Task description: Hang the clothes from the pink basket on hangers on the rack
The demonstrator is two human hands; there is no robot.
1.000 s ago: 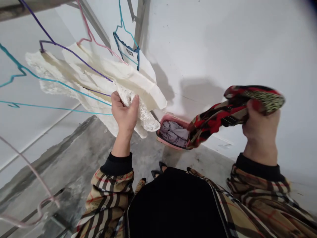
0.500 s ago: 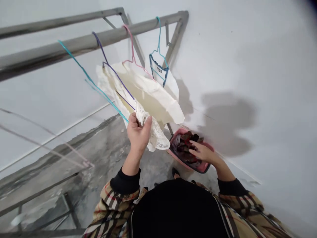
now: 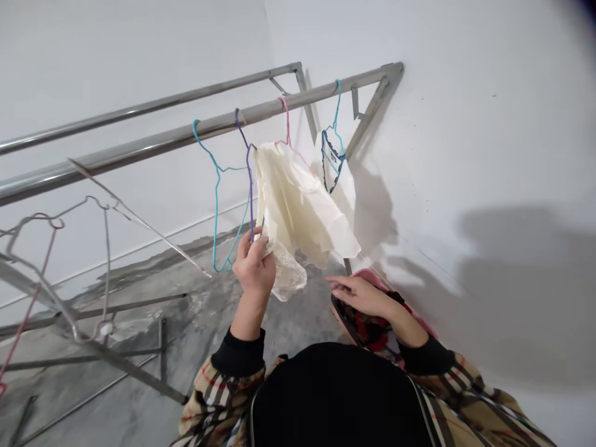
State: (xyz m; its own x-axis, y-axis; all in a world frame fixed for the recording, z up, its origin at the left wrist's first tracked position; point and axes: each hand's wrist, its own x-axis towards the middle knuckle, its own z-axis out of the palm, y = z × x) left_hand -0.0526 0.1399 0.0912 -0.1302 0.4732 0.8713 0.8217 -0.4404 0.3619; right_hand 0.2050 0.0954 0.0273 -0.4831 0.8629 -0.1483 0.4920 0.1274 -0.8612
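Observation:
My left hand point(image 3: 252, 267) grips the lace hem of a cream lace-trimmed garment point(image 3: 298, 205), which hangs from a wire hanger. A purple wire hanger point(image 3: 250, 180) runs down just behind my fingers, and a teal wire hanger point(image 3: 216, 205) hangs to the left of them. My right hand point(image 3: 361, 297) is open, with its fingers spread above a pink plastic basket point(image 3: 347, 313). Red patterned cloth point(image 3: 367, 326) lies in the basket, just below my palm. My forearm hides most of the basket.
Two steel rails point(image 3: 139, 149) run along the white wall, carrying a blue-trimmed hanger point(image 3: 333, 155). A metal rack with a pink wire hanger point(image 3: 32, 316) juts in at lower left. The concrete floor point(image 3: 205, 323) is patchy. A black shape point(image 3: 335, 397) fills the bottom of the view.
My right hand no longer holds the red cloth, which now lies in the basket. The view has swung upward, showing the rails. My left hand still grips the lace.

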